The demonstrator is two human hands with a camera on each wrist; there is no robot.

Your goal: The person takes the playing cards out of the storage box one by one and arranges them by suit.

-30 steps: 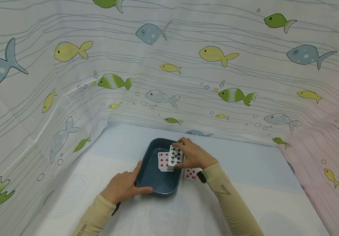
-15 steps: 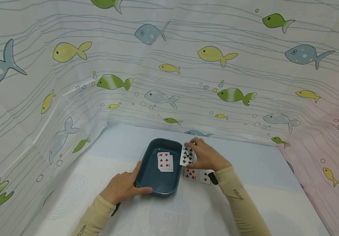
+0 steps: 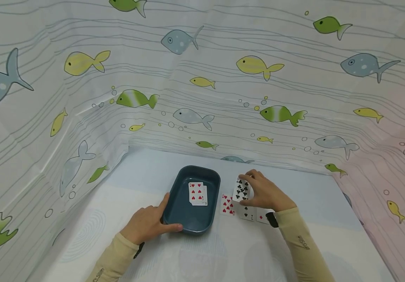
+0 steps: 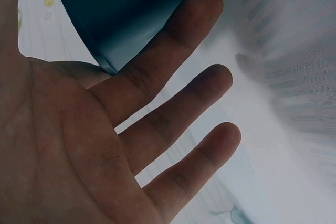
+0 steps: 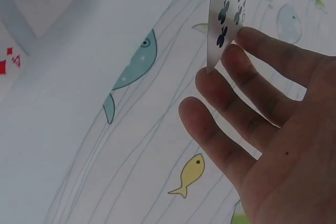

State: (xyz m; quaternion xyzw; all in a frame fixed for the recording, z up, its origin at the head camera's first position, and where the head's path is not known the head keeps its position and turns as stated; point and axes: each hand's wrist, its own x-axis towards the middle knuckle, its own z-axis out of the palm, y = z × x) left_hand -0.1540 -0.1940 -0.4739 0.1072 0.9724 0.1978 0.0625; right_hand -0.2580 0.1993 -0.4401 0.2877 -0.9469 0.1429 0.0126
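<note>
My right hand (image 3: 264, 192) pinches a clubs playing card (image 3: 240, 190) between thumb and fingers, its face toward me. The right wrist view shows that clubs card (image 5: 227, 22) tilted on edge against the fingertips. Beneath and beside the hand lie a hearts card (image 3: 228, 205), a spades card (image 3: 246, 214), partly covered, and a diamonds card (image 3: 261, 217). A dark blue tray (image 3: 179, 211) holds a small stack of cards, with the six of hearts (image 3: 196, 192) on top. My left hand (image 3: 144, 223) rests against the tray's near left corner, its fingers straight in the left wrist view.
The tray and cards rest on a white and pale blue table surface (image 3: 209, 258). A white sheet (image 3: 230, 94) printed with fish rises like a wall at the back and both sides.
The right hand has carried the clubs card from over the tray to the right, above the cards on the table. The spades and diamonds cards have come into view. The left hand stays put.
</note>
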